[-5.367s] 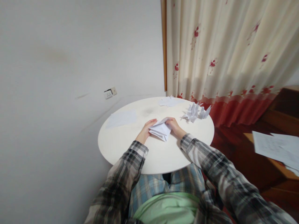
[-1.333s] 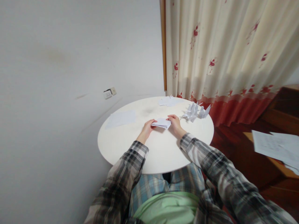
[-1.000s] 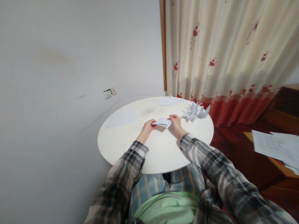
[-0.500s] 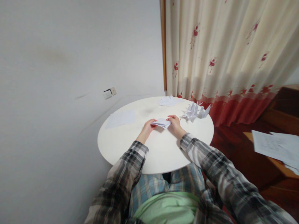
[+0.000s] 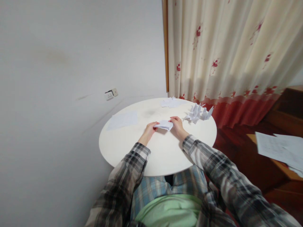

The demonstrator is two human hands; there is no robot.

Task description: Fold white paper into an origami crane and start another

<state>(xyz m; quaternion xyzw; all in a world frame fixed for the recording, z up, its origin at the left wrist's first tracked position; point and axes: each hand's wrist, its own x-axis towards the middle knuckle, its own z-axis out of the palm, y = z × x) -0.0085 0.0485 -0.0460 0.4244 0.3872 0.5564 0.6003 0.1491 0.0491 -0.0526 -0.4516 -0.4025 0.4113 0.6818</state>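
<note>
A folded piece of white paper [image 5: 165,125] is held over the middle of the round white table [image 5: 158,157]. My left hand [image 5: 150,130] pinches its left corner between thumb and fingers. On the opposite side, my right hand [image 5: 177,125] grips the right edge, thumb toward me and fingers on the far side. The paper has several layers, with a pointed lower edge facing me. To the right of my right hand, a cluster of folded white paper figures [image 5: 195,113] with pointed tips stands on the table.
Flat white paper [image 5: 123,120] lies at the table's left, and more paper pieces [image 5: 171,102] lie at its far edge. A wall with a socket [image 5: 109,95] borders the left. Behind hangs a flowered curtain [image 5: 220,47]. Printed sheets [image 5: 279,149] rest on wooden furniture at right.
The folded paper looks slightly flatter, its layers closer together near the front point. Both hands stay in nearly the same place.
</note>
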